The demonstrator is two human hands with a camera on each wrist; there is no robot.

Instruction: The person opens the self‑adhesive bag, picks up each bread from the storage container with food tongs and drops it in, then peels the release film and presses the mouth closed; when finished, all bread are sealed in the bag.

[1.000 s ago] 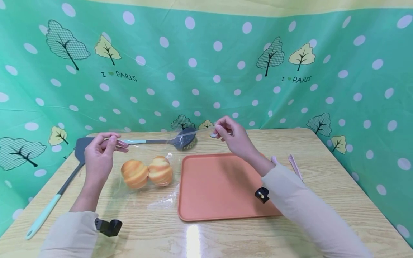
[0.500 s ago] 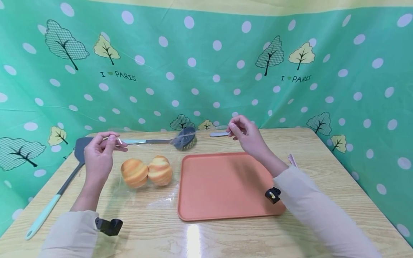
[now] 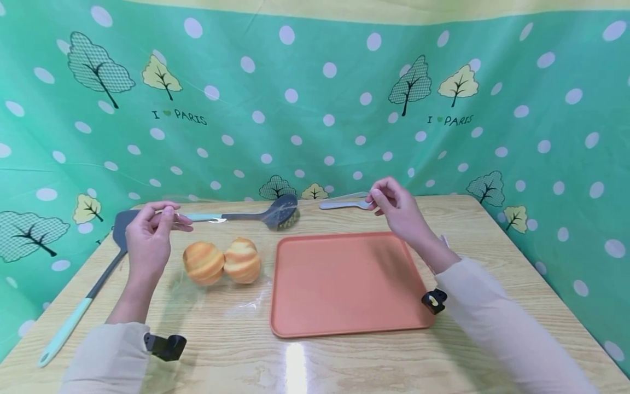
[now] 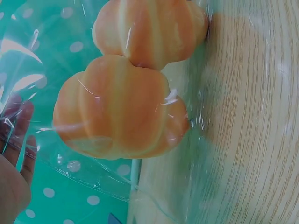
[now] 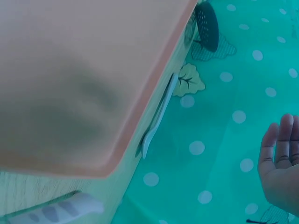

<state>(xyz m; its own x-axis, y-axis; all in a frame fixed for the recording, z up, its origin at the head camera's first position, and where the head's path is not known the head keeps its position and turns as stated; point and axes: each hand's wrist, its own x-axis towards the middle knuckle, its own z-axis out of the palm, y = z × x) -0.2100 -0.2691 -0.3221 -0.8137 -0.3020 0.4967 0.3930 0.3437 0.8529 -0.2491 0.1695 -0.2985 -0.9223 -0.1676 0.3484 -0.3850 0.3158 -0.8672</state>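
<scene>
Two striped bread rolls point(image 3: 222, 261) sit side by side inside a clear plastic bag point(image 3: 246, 306); the left wrist view shows them large through the film. My left hand point(image 3: 150, 241) pinches the bag's upper left edge between thumb and fingers. Past the tray's far edge, my right hand point(image 3: 401, 213) is raised with thumb and fingertips together. A thin clear strip point(image 3: 339, 197) runs from the bag to those fingertips, which pinch its end. The strip is hard to see and does not show in the right wrist view.
A salmon-pink tray point(image 3: 349, 284) lies at centre. A skimmer point(image 3: 283, 212) and a light plastic utensil point(image 3: 344, 205) lie along the back. At left is a turner point(image 3: 74, 328) with a mint handle. A pale handle with dark patches point(image 5: 65, 210) lies right of the tray.
My right hand has moved steadily right, and the clear strip spans further. The light utensil behind the tray has come into fuller view. My left hand and the rolls hold nearly still.
</scene>
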